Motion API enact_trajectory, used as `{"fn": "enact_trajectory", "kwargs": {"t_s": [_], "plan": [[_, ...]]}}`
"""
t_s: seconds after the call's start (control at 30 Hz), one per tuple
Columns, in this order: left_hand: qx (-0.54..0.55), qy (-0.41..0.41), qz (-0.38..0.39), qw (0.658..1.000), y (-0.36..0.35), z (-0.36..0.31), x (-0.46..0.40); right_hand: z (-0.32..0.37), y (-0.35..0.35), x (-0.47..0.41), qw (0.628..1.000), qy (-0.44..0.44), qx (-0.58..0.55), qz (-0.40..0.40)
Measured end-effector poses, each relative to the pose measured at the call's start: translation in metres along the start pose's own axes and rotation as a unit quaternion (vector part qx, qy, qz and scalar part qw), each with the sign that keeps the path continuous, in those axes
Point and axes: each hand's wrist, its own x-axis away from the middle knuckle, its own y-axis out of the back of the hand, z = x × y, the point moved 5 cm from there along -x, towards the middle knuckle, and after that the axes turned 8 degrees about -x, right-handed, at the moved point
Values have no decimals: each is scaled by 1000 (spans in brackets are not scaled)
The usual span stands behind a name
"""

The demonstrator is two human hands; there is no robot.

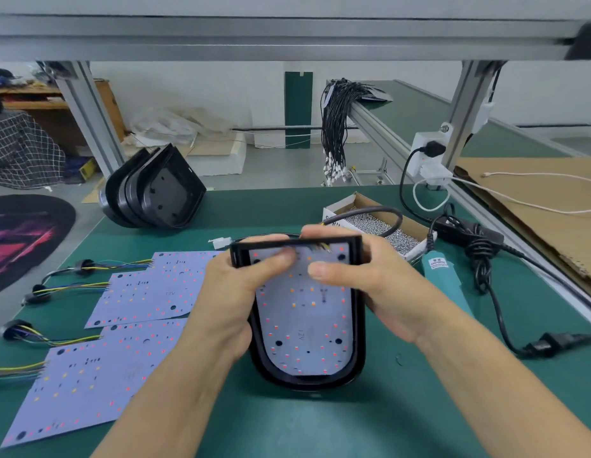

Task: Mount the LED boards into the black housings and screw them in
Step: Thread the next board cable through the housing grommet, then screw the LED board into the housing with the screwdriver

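Note:
A black housing (359, 328) with a rounded near end is held tilted above the green mat. A pale LED board (304, 322) with red and orange dots lies inside it. My left hand (231, 292) grips the housing's left wall, thumb pressing the board's top. My right hand (363, 279) grips the right wall, thumb on the board. The board's cable with a white plug (221, 241) trails out behind the top edge. Several loose LED boards (99, 368) with coloured wires lie at the left. A nested stack of empty black housings (155, 190) stands at the back left.
A cardboard box of small silver screws (380, 226) sits behind my right hand. A teal electric screwdriver (446, 279) lies to the right, its black cord and power brick (469, 231) beside it. An aluminium frame post (465, 104) and cardboard sheet (551, 206) bound the right side.

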Motion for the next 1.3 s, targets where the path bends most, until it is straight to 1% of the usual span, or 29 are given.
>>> {"fn": "enact_trajectory", "kwargs": {"t_s": [0.03,0.07,0.1,0.13,0.17,0.2,0.23,0.27,0.3,0.33,0.37,0.43,0.5,0.6,0.67,0.7,0.73,0.77,0.8,0.83,0.87,0.9,0.97,1.07,1.13,1.17,1.23,1.27,1.3], "plan": [[10,53,-9,999,2,5,-6,0,4,0,1000,-6,-18,13],[14,108,-24,994,6,10,-13,2,13,1,1000,-7,-25,5],[13,163,-39,986,11,16,-19,3,26,5,999,-8,-20,-29],[13,209,-51,976,14,22,-24,4,43,10,996,-9,9,-85],[18,242,-62,968,16,29,-28,5,63,18,987,-13,70,-144],[18,264,-73,962,17,38,-32,5,82,28,968,-25,162,-191],[14,280,-82,956,17,46,-34,3,99,38,937,-50,266,-222],[6,290,-90,953,17,53,-36,-1,116,49,896,-85,364,-240],[-1,292,-96,951,17,60,-37,-8,130,58,856,-126,438,-244],[-5,286,-104,953,18,65,-40,-15,141,65,824,-170,485,-238],[-12,276,-112,955,19,67,-42,-23,149,72,799,-213,516,-225],[-61,248,-121,959,21,69,-47,-37,157,80,762,-274,552,-198],[-138,209,-122,960,24,68,-51,-42,157,81,744,-296,569,-189],[-217,169,-115,955,29,66,-50,-43,155,74,739,-295,575,-193],[-270,136,-112,947,29,64,-49,-44,157,73,745,-301,558,-207],[-315,120,-117,934,29,64,-48,-44,160,74,760,-298,533,-222],[-373,101,-129,913,29,63,-47,-44,162,75,791,-289,483,-239],[-426,75,-142,890,29,62,-44,-45,164,77,841,-277,387,-257],[-462,43,-150,873,28,60,-41,-47,164,80,892,-266,250,-266],[-479,16,-155,864,26,60,-37,-50,162,82,922,-261,108,-263],[-483,-1,-160,861,26,63,-35,-51,159,84,936,-247,-10,-251],[-477,-6,-165,863,27,66,-34,-50,156,85,941,-225,-96,-235],[-452,-7,-183,873,26,69,-31,-39,153,85,947,-156,-181,-215],[-427,-16,-212,879,21,70,-31,-8,156,79,951,-12,-234,-201],[-432,-14,-212,876,14,68,-33,13,157,79,955,63,-230,-178],[-449,-5,-212,868,12,66,-35,22,156,79,960,84,-211,-164],[-507,-8,-225,832,7,57,-34,34,153,80,973,105,-149,-141],[-533,-52,-233,812,2,47,-31,37,151,81,976,112,-121,-141],[-548,-133,-233,793,-9,34,-28,40,150,81,975,123,-102,-153]]}}
